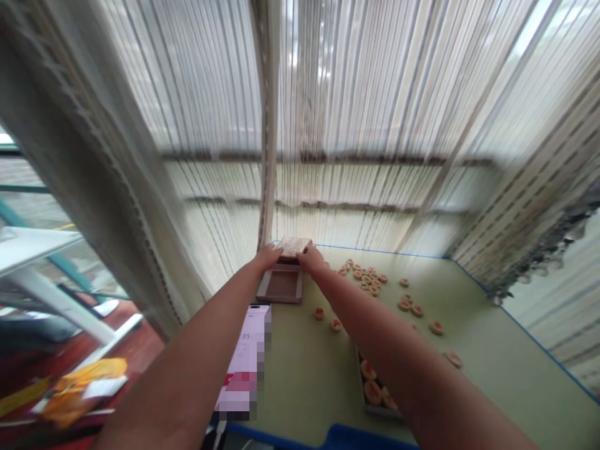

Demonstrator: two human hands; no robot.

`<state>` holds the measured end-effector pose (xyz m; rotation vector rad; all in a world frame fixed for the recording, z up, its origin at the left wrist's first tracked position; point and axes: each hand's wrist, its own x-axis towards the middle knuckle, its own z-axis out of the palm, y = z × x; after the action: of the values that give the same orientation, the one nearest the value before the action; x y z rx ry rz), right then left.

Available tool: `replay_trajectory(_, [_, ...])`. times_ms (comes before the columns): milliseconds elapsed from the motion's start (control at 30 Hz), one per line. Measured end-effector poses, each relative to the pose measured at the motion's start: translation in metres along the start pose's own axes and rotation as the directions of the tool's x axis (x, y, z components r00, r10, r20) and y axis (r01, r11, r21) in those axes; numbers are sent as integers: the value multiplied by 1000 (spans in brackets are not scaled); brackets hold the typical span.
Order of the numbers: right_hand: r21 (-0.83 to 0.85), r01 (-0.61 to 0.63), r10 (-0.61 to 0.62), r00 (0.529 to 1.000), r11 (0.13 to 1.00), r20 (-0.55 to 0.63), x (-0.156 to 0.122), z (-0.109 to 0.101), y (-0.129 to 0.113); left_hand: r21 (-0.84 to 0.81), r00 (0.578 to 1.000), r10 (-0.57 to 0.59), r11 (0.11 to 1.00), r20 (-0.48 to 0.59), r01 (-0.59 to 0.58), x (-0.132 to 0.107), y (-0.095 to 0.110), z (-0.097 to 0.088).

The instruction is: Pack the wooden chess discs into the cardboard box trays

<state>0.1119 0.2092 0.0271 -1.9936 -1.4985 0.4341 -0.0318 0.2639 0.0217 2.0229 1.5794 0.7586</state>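
Note:
Both my arms reach to the far edge of the table. My left hand (270, 253) is closed on the left side of a pale, flat, box-like piece (295, 246) with faint markings; my right hand (310, 255) grips its right side. Whether it is a lid or a folded board I cannot tell. Just in front of it lies a shallow open box (284, 285) with a brownish inside. Round wooden game pieces (368, 275) with red marks, like Chinese chess pieces, are scattered right of my hands. Single pieces (319, 314) lie nearer.
A second shallow box (360, 390) holds several larger round pieces, partly hidden by my right forearm. A phone (253, 350) with a lit screen lies by my left forearm. Sheer curtains (356, 125) hang behind the green table (300, 375). A white stand (84, 300) is at left.

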Motion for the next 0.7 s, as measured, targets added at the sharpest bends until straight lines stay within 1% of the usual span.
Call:
replay_trajectory(100, [74, -69, 74, 995, 995, -64, 1, 2, 2, -154, 996, -80, 985, -27, 75, -3, 0, -1])
replay_trajectory(200, [176, -107, 127, 986, 979, -109, -1, 0, 2, -308, 988, -151, 942, -32, 135, -7, 2, -7])
replay_trajectory(267, [233, -123, 158, 978, 965, -134, -5, -4, 0, -387, 984, -177, 909, -16, 157, -11, 5, -14])
replay_trajectory(333, [327, -120, 179, 971, 938, -156, -11, -9, -3, -440, 983, -183, 881, 16, 171, -15, 7, -22])
replay_trajectory(367, [437, -99, 185, 970, 894, -159, -16, -12, -6, -457, 983, -179, 872, 36, 176, -18, 9, -26])
replay_trajectory(433, [615, -69, 161, 982, 785, -95, -26, -17, -10, -483, 985, -155, 859, 76, 172, -25, 12, -34])
replay_trajectory(500, [725, -80, 131, 991, 684, -14, -38, -22, -13, -509, 986, -134, 845, 100, 166, -33, 15, -40])
replay_trajectory(533, [767, -86, 125, 992, 635, 8, -45, -24, -14, -536, 986, -121, 828, 118, 166, -37, 17, -43])
replay_trajectory(567, [801, -84, 117, 993, 593, 18, -51, -25, -15, -577, 985, -103, 800, 142, 167, -40, 19, -45])
replay_trajectory(633, [845, -68, 85, 996, 531, 26, -65, -26, -15, -692, 979, -30, 704, 201, 163, -46, 23, -47])
replay_trajectory(700, [860, -63, 32, 998, 507, 54, -78, -29, -16, -789, 976, 45, 597, 212, 144, -51, 27, -47])
